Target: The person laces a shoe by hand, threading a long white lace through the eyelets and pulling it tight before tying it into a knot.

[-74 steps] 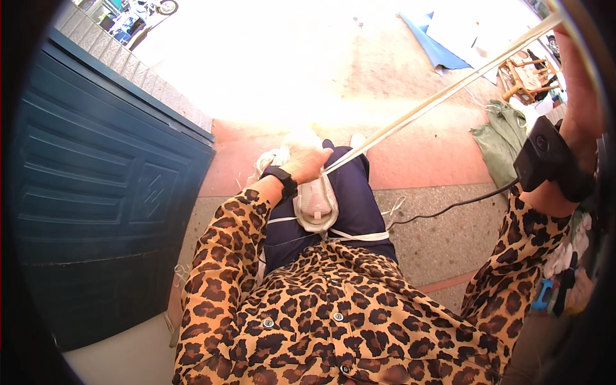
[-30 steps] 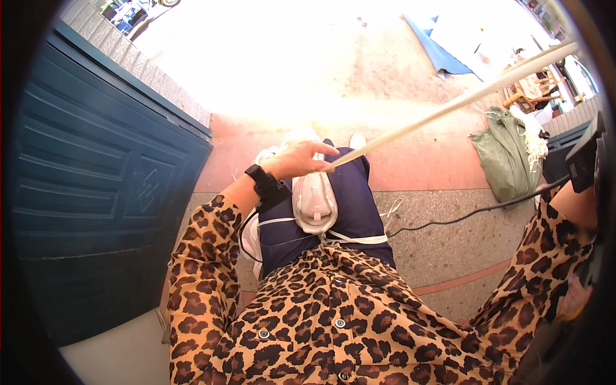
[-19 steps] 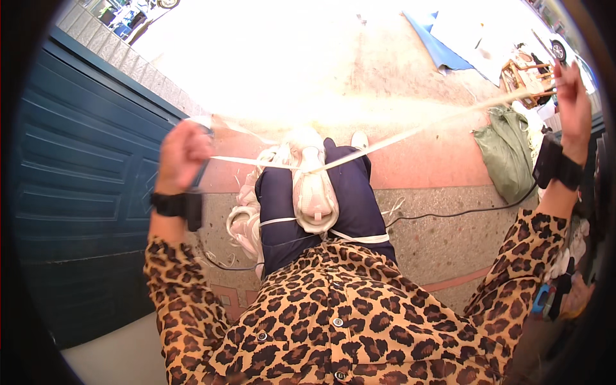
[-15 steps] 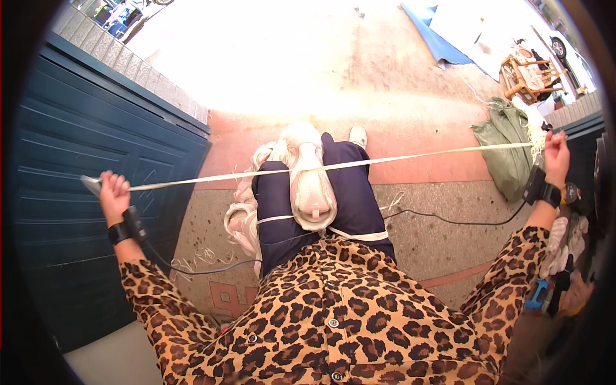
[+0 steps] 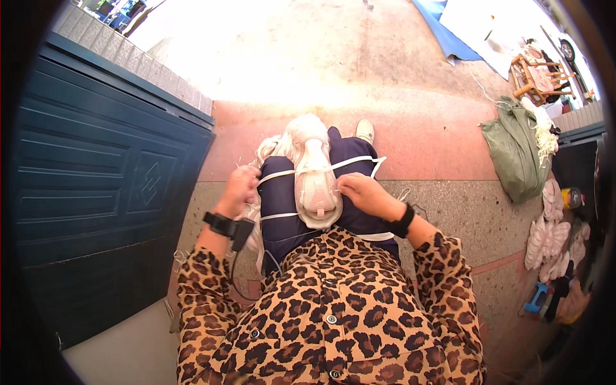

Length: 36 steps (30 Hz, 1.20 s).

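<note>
A pale pink and white sneaker (image 5: pixel 319 196) lies lengthwise between my thighs, its heel toward my belly. Across it runs a flat white shoelace (image 5: pixel 350 162), passing over both thighs and bending into a loop on the right. My left hand (image 5: pixel 241 191) is closed on the left side, with the lace reaching its fingertips. Fingers pinched, my right hand (image 5: pixel 371 194) is close to the sneaker's right side; the lace runs down behind it, and its hold is partly hidden. Pale shoe parts (image 5: pixel 266 149) hang in a bunch at my left leg.
To the left stands a dark blue panelled door (image 5: pixel 115 160). On the right are a green sack (image 5: pixel 518 151) and pale shoe parts in a pile (image 5: pixel 548 242). Farther off are a wooden stool (image 5: pixel 539 77) and a blue sheet (image 5: pixel 446 32). White bands (image 5: pixel 279 217) circle my thighs.
Both hands have come inward from wide apart to either side of the sneaker. The shoelace, stretched straight before, now hangs slack and bent across my thighs.
</note>
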Tool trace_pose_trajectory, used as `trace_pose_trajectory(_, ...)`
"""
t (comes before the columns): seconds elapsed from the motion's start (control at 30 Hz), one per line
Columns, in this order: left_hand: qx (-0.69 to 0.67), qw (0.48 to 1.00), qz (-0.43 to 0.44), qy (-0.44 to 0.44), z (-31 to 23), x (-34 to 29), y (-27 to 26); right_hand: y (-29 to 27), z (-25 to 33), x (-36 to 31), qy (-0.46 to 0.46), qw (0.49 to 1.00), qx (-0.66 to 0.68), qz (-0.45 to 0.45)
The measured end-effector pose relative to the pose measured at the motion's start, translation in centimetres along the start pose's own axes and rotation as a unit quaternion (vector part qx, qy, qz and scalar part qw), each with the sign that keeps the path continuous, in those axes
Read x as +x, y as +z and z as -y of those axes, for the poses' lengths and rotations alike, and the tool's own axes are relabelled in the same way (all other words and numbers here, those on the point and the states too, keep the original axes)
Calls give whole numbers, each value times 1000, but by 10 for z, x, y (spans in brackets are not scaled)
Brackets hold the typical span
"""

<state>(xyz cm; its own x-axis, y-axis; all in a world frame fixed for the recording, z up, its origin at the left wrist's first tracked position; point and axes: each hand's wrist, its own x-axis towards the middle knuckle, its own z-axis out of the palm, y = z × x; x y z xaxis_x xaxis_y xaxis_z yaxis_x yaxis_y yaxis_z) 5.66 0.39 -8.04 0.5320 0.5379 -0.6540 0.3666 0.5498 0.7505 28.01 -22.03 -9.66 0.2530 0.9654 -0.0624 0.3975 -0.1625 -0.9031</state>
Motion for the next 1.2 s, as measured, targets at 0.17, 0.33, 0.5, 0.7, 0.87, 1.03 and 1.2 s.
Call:
trace_pose_trajectory(0.17, 202, 977, 54, 27, 16, 10, 65, 15, -7, 26, -137, 958, -208, -142)
trace_pose_trajectory(0.33, 239, 960, 15, 147, 18, 17, 78, 5, 8, 48, -25, 989, -67, -127)
trace_pose_trajectory(0.5, 308, 927, -21, 214, 24, 19, 77, 11, -11, 72, -68, 992, -82, -65)
trace_pose_trajectory(0.7, 302, 930, -64, 199, 22, 11, 64, 5, 0, 82, -92, 978, -169, 78)
trace_pose_trajectory(0.87, 293, 931, -57, 210, 20, 14, 61, 2, -1, 91, -181, 941, -274, 84)
trace_pose_trajectory(1.03, 283, 936, -58, 203, 23, 18, 65, 1, -19, 80, -110, 985, -131, -6)
trace_pose_trajectory(1.2, 261, 947, -50, 179, 31, 22, 64, 0, -19, 78, -116, 989, -66, 59)
